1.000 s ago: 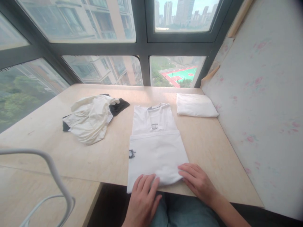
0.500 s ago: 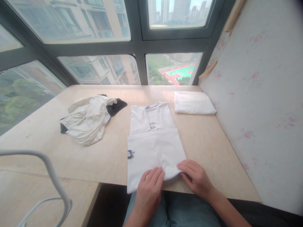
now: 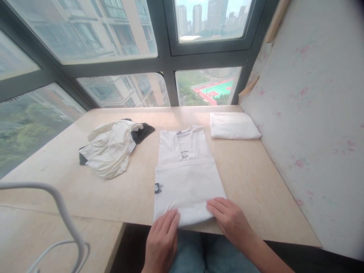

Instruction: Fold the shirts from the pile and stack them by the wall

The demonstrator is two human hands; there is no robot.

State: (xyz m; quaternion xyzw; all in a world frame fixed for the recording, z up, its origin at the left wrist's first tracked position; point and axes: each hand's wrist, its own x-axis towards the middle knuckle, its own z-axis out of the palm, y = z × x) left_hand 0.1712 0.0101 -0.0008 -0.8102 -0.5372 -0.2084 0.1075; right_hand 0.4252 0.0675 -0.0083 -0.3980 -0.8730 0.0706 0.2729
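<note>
A white T-shirt point(image 3: 189, 182) lies in front of me, its lower part folded up over the chest and its collar facing the window. A small dark print shows on its left side and another below the collar. My left hand point(image 3: 163, 235) grips the near fold at its left end, fingers together on top and the thumb hidden. At the right end of that fold, my right hand point(image 3: 230, 218) is closed on the cloth, fingertips on the upper face. The near fold reaches the table's front edge.
A crumpled cream and black garment heap point(image 3: 110, 148) lies left on the wooden table point(image 3: 247, 170). At the back right sits a folded white cloth point(image 3: 234, 126), close to the flowered wall point(image 3: 321, 113). A grey curved tube point(image 3: 61, 204) rises at the lower left. Windows stand behind the table.
My left hand has slid left along the near fold to its left corner. The right hand has shifted slightly left and nearer me. The fold now lies straighter. The view has tilted slightly.
</note>
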